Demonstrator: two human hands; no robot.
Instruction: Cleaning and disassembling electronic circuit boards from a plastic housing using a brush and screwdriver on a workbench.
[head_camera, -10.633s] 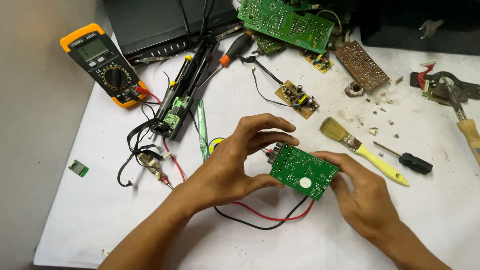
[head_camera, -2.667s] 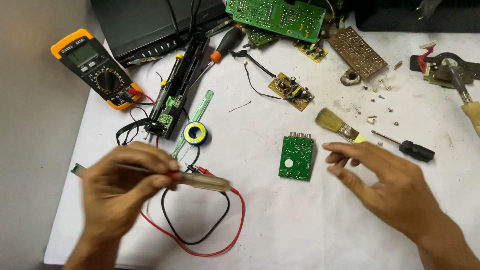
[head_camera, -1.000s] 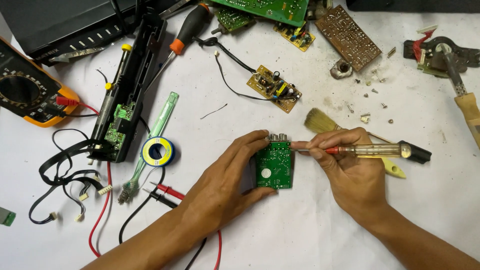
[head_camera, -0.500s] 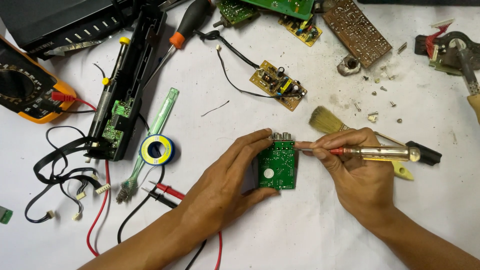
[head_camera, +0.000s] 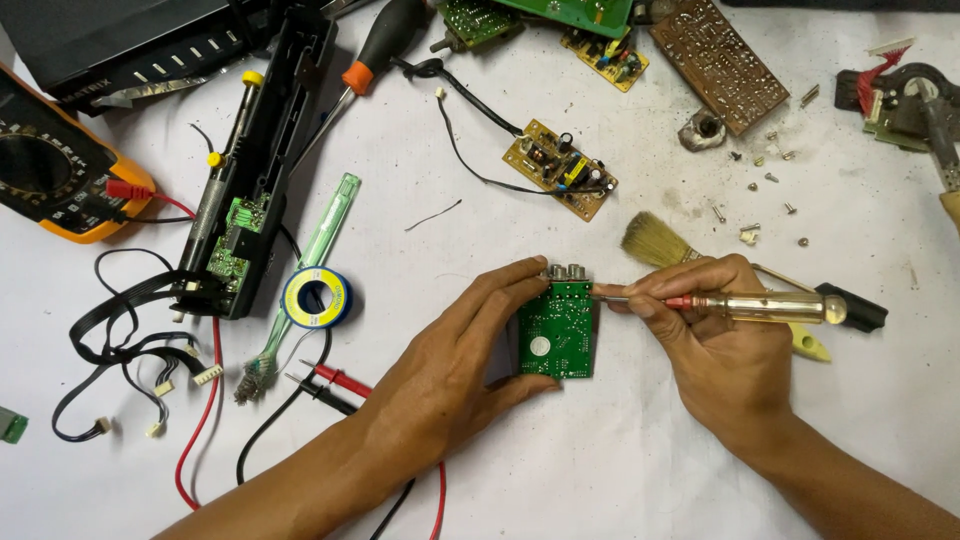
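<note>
Orange multimeter (head_camera: 50, 170), far left edge.

electronics repair workshop | multimeter (head_camera: 55, 175) | loose circuit boards (head_camera: 560, 182) | screwdrivers (head_camera: 385, 45)

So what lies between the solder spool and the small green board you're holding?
In the head view, only the left hand on bare white table separates the solder spool from the small green board.

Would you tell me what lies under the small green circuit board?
The small green circuit board rests on the white table sheet; left hand fingers wrap its left edge. Anything directly beneath is hidden.
</note>
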